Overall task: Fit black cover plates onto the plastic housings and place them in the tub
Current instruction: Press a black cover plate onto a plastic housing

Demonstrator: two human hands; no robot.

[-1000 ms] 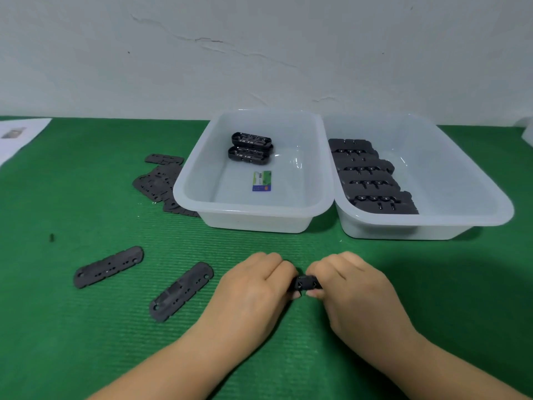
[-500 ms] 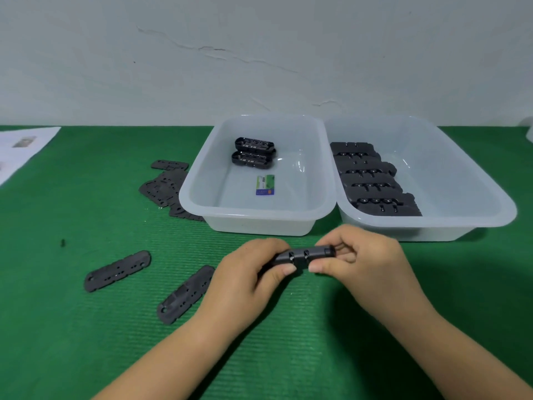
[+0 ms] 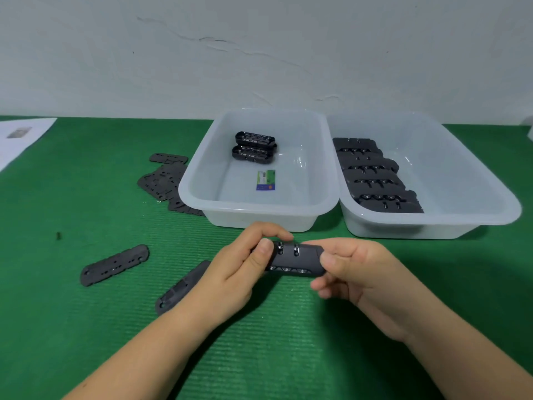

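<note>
Black housing (image 3: 297, 259) held level above mat, number dials facing camera; two apparently finished housings (image 3: 254, 147) in left tub (image 3: 253, 210)

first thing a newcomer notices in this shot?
Both hands, the left hand and right hand, gripping one black housing by its ends above the green mat, front centre. Behind them stand two translucent tubs: the left tub holds two housings, the right tub a row of black parts.

cover plate (image 3: 184, 287) half hidden, paper (image 3: 20, 137) cropped
</note>
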